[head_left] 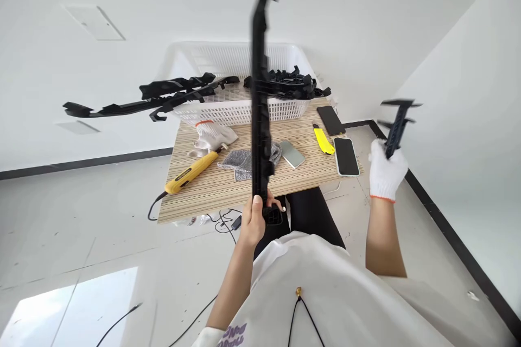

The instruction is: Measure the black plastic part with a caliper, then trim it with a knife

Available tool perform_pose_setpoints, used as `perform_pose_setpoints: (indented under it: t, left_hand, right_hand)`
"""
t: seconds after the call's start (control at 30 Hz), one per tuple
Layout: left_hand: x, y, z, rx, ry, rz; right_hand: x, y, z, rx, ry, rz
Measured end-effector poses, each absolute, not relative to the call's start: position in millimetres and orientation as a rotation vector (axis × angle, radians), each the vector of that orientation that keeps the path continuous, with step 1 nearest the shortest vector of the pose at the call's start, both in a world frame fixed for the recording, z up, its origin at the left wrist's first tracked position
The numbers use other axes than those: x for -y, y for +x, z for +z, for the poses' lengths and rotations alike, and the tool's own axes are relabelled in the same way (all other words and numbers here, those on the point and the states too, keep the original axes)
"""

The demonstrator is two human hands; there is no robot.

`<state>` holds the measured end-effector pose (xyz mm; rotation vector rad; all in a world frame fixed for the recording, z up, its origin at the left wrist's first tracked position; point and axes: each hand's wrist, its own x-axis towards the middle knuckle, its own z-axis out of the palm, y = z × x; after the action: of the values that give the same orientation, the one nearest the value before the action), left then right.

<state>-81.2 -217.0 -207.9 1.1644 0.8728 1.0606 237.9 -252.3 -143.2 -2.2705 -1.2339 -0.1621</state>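
My bare left hand [254, 219] is closed round the lower end of a long black plastic part [260, 103], which stands upright before me and has a hooked top. Off to the right, clear of the table, my right hand [386, 173] wears a white knitted glove and grips a dark caliper [399, 124] with its jaws pointing up. Behind the long part, a white plastic basket [228, 114] holds similar black parts [285, 85], some jutting out over its left side. A grey cloth [240, 162] lies partly hidden behind the held part.
On the wood-grain table [203, 195] lie a yellow corded tool [191, 173], a white glove [214, 135], a grey-green card-like item [292, 154], a yellow utility knife [323, 140] and two phones, one black [331, 120], one light-rimmed [346, 156]. Cables [223, 222] hang below the front edge.
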Motion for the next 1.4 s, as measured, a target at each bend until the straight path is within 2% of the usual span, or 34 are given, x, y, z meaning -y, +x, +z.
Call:
perform_pose_setpoints:
  t: [0.07,0.13,0.2,0.33,0.5,0.73,0.93,1.4]
  left_hand:
    - [212.2,-82.8,-207.5,-0.876,1.100,1.135]
    - [206.8,-85.0,-206.9,-0.871,1.057,1.180]
    - [202.3,-87.0,-206.7,-0.877,1.033,1.213]
    - [200.5,-89.4,-208.5,-0.887,1.030,1.220]
    - [203.8,-92.0,-214.0,-0.923,1.067,1.179]
    - [201.5,-91.6,-216.7,-0.900,1.027,1.183]
    - [201.3,-92.7,-221.8,-0.917,1.022,1.175]
    - [198.8,-92.9,-224.5,-0.885,1.006,1.176]
  right_hand:
    - [265.3,228.6,-160.6,0.943,-2.440,-0.139]
    - [271.3,211.2,-174.1,0.688,-2.603,0.086]
    - [269.5,194.1,-181.7,0.586,-2.666,0.249]
    - [254.3,186.4,-178.3,0.543,-2.675,0.347]
    - [242.0,218.9,-161.7,0.671,-2.743,0.469]
    - [212.4,248.6,-156.7,0.928,-2.713,0.451]
    - [193.4,254.6,-161.9,0.923,-2.789,0.357]
    - [202.2,273.8,-152.0,1.191,-2.832,0.450]
